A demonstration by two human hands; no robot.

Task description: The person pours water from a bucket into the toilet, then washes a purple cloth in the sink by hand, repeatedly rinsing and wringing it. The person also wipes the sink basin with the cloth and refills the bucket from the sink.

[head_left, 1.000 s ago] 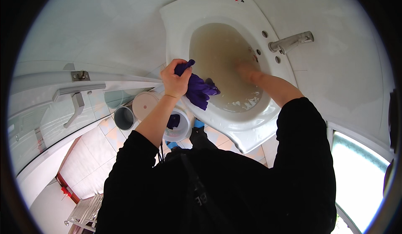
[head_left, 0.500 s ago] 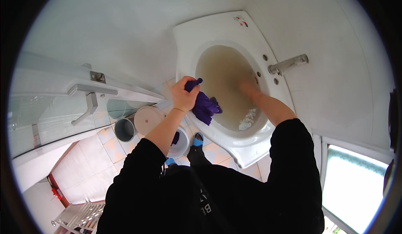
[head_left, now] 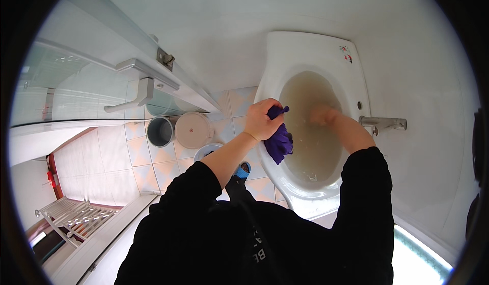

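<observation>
A white washbasin (head_left: pixel 273 71) holds cloudy, greyish-brown water (head_left: pixel 310 150). Over its left rim, my left hand (head_left: pixel 265 121) is closed around a wet-looking purple cloth (head_left: pixel 278 143); one end pokes up above the fist and the rest hangs down against the basin's inner edge. My right hand (head_left: pixel 324 115) reaches into the water on the far right side of the bowl. Its fingers are under the murky surface, so I cannot make out whether they hold anything.
A metal faucet (head_left: pixel 384 123) juts from the basin's right rim. Left of the basin, a grey bucket (head_left: pixel 160 131), a round beige lid (head_left: pixel 193 130) and a pale tub (head_left: pixel 207 151) stand on the tiled floor. A glass door with a handle (head_left: pixel 136 99) is at the left.
The view has swung so the basin sits farther right and lower. My right hand has come up nearer the water's surface. The purple cloth stays in my left hand.
</observation>
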